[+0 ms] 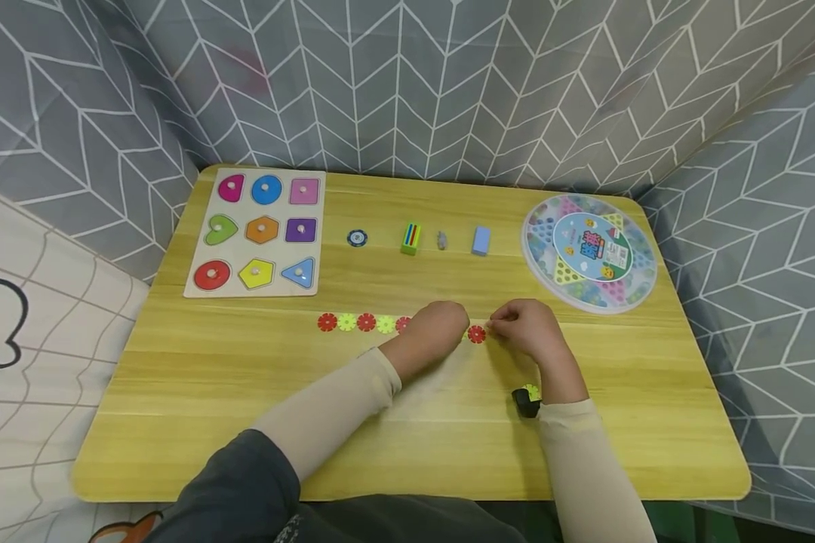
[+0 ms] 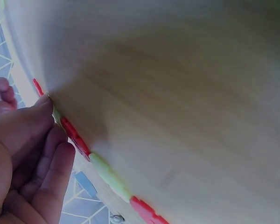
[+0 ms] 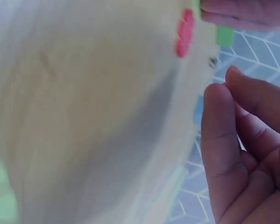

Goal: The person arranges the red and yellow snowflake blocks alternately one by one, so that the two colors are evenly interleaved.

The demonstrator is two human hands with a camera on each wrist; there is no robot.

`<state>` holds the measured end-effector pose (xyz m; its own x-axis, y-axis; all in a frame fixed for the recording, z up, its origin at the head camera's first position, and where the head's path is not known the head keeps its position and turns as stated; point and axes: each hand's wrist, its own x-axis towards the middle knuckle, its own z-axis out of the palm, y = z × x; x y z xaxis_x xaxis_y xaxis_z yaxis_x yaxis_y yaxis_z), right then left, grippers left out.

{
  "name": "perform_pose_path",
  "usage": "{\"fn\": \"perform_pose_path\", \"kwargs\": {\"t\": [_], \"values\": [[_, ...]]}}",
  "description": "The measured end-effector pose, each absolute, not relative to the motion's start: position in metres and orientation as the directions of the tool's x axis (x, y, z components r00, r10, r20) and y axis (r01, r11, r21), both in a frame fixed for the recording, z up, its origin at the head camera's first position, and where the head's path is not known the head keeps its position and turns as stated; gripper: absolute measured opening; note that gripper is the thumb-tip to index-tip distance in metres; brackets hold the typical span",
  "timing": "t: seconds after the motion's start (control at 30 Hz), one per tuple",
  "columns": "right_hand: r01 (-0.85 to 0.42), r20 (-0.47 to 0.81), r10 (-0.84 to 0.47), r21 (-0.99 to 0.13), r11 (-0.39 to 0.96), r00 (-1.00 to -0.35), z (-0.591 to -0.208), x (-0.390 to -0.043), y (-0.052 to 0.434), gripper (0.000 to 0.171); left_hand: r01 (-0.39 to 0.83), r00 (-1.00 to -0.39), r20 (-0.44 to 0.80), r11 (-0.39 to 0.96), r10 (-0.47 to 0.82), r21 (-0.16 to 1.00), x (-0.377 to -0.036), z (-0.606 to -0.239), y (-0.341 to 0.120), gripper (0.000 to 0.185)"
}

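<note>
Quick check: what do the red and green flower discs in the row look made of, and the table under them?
The flower discs look like moulded plastic: flat, notched edges, uniform bright red and yellow-green colour. Up close, the left wrist view shows them thin and smooth. The table appears to be wood or a wood-grain laminate, with pale streaky grain and a soft sheen; which one, I cannot tell.

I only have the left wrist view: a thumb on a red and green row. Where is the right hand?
Observer: The right hand is at the right end of the row, fingertips beside the last red disc. I cannot tell whether they touch it.
Operator: Any loose pieces near it?
Observer: One green disc lies on the table by the right wrist, next to a small black object.
</note>
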<state>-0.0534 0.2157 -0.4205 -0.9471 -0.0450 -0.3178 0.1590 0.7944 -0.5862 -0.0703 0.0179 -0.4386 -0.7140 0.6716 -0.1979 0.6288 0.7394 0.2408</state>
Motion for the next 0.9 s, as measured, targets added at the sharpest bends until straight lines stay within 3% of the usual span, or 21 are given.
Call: {"fn": "perform_pose_path", "kwargs": {"t": [0.13, 0.43, 0.67, 0.9], "values": [[0.158, -0.310, -0.044, -0.595, 0.788, -0.950, -0.407, -0.044, 0.226, 0.021, 0.627, -0.715, -0.196, 0.739, 0.671, 0.245, -0.068, -0.439, 0.018, 0.019], [0.202, -0.389, -0.032, -0.546, 0.813, -0.921, -0.395, -0.007, 0.252, 0.033, 0.683, -0.683, -0.119, 0.687, 0.721, 0.248, -0.068, -0.436, 0.024, 0.006], [0.174, -0.475, -0.056, -0.426, 0.888, -0.878, -0.407, 0.027, 0.258, 0.046, 0.770, -0.616, -0.119, 0.627, 0.779, 0.117, -0.062, -0.441, 0.034, 0.005], [0.140, -0.423, -0.047, -0.400, 0.906, -0.905, -0.415, 0.041, 0.253, 0.054, 0.794, -0.593, -0.143, 0.605, 0.792, 0.062, -0.061, -0.441, 0.038, 0.011]]}}
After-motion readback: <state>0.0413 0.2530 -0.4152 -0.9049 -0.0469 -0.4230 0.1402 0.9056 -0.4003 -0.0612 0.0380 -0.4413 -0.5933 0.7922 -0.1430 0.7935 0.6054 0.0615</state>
